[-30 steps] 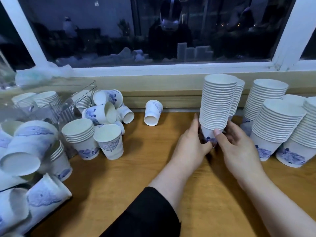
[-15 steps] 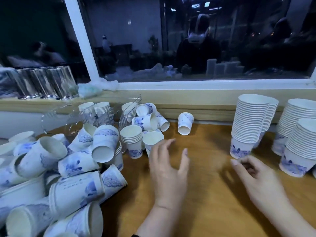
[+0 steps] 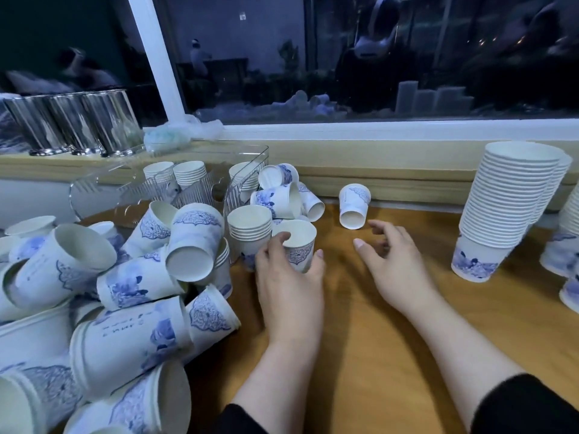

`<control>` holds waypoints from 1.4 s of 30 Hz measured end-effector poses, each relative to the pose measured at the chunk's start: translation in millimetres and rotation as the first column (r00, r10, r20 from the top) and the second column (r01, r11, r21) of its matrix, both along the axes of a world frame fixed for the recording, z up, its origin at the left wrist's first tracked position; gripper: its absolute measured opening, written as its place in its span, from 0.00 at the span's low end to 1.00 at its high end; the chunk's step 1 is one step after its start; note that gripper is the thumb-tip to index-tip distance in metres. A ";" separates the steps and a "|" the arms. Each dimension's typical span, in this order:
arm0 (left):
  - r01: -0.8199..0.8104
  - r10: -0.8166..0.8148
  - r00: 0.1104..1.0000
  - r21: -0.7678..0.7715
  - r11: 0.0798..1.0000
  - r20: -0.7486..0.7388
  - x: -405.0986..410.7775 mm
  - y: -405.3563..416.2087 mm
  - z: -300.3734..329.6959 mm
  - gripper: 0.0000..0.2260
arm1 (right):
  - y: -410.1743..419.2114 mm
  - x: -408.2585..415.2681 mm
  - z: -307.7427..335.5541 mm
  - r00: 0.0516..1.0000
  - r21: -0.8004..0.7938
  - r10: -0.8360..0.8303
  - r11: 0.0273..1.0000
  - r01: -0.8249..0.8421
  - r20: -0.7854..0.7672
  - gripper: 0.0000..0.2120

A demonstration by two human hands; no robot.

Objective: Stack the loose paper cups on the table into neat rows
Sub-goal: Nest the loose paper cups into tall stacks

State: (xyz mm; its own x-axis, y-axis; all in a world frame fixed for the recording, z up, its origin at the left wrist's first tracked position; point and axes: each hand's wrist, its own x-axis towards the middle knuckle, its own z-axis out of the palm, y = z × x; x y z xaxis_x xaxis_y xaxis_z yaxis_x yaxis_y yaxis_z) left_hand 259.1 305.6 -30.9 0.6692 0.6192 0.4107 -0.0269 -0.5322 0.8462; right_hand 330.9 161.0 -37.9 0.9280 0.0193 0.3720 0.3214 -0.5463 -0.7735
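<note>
Your left hand (image 3: 289,283) is wrapped around a single upright paper cup (image 3: 296,245) on the wooden desk (image 3: 360,355); index finger hooks over the rim, thumb presses the near side of the wall. That cup stands just beside a short stack of cups (image 3: 249,228), which also stands upright, to its left.

Your right hand (image 3: 396,270) hovers above the desk with its fingers (image 3: 380,228) spread and loosely bent, holding nothing. Just beyond its fingertips one cup on its side (image 3: 354,205) lies with its mouth toward you, close to the wooden ledge (image 3: 407,180) under the window (image 3: 344,57).

Left of you: a big jumble of loose cups (image 3: 119,296), white with blue print, tipped every way, some nested in short runs. Behind it, a clear plastic holder (image 3: 200,183) with more cups standing inside, and a few tipped cups piled against its right edge.

Right side: a tall stack (image 3: 507,211) stands upright on the desk, a second one touching or just behind it; cannot tell which. More stacks are cut off by the right edge.

On the sill at far left, shiny metal canisters (image 3: 78,123) in a row, with crumpled plastic wrap (image 3: 178,133) next to them.
</note>
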 end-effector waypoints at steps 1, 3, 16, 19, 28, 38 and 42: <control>0.002 -0.002 1.000 0.001 1.000 -0.009 3.7 1.3 -0.3 0.21 | 5.2 12.4 0.1 1.000 0.013 0.001 1.000 -0.001 -0.015 0.21; -0.005 0.005 1.000 0.007 1.000 -0.018 8.0 3.0 -1.0 0.17 | 15.4 37.7 1.1 0.999 0.061 -0.025 0.998 0.027 -0.037 0.25; 0.091 -0.090 0.995 -0.041 0.995 0.033 8.3 4.9 0.6 0.36 | 44.2 122.9 11.5 0.978 0.182 -0.146 0.968 0.172 -0.151 0.36; 0.083 -0.082 0.996 -0.036 0.996 0.025 6.5 5.3 2.0 0.38 | 43.7 121.0 13.0 0.983 0.178 -0.089 0.977 0.118 -0.163 0.37; 0.138 -0.140 0.990 -0.042 0.990 -0.028 9.5 4.0 1.3 0.31 | 28.2 76.7 27.4 0.995 0.755 0.075 0.655 0.002 -0.067 0.29; 0.313 -0.315 0.948 -0.061 0.948 -0.042 3.2 -9.1 10.8 0.33 | 29.9 -12.0 33.2 0.939 0.865 0.333 0.443 -0.237 0.086 0.32; 0.380 -0.380 0.925 -0.132 0.916 0.024 -1.8 -13.2 17.6 0.26 | 36.6 -28.1 28.2 0.914 0.768 0.378 0.540 -0.345 0.144 0.36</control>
State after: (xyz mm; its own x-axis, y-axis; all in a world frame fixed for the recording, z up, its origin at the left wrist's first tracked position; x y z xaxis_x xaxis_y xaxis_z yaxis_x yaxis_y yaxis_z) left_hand 257.3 292.4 -13.3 0.8655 0.3665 0.3415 -0.2032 -0.3664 0.9080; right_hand 302.8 197.6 -9.7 0.9209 0.0819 0.3810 0.3177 0.4085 -0.8557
